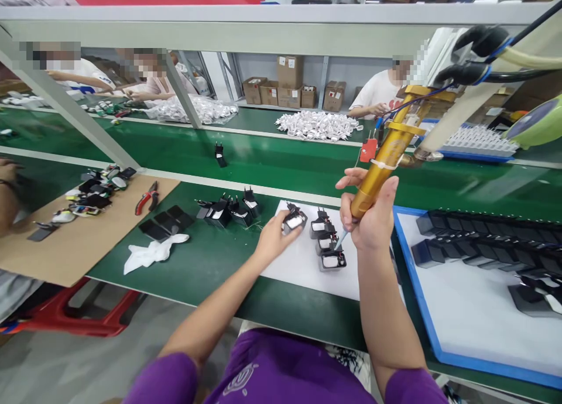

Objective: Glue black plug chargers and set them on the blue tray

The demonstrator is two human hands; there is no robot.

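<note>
My left hand [277, 235] is closed on a small black plug adapter [294, 218] with a white part showing inside, at the left of a white sheet [290, 269]. In my right hand [373, 216] is a gold-coloured hanging dispenser [383, 164] with a thin pale nozzle [341, 239] pointing down. The nozzle's tip is over a short column of open adapters [327, 244] on the sheet; whether it touches one I cannot tell. My right fingers wrap round the lower barrel, thumb raised. More black adapters [228, 209] stand left of the sheet.
A blue-rimmed tray [419, 310] with rows of black adapters stands at right. Left are black covers [167, 222], a white cloth [156, 250] and pliers [147, 198] on cardboard [88, 240]. One adapter [220, 155] lies on the green belt [263, 158]. Several people work beyond.
</note>
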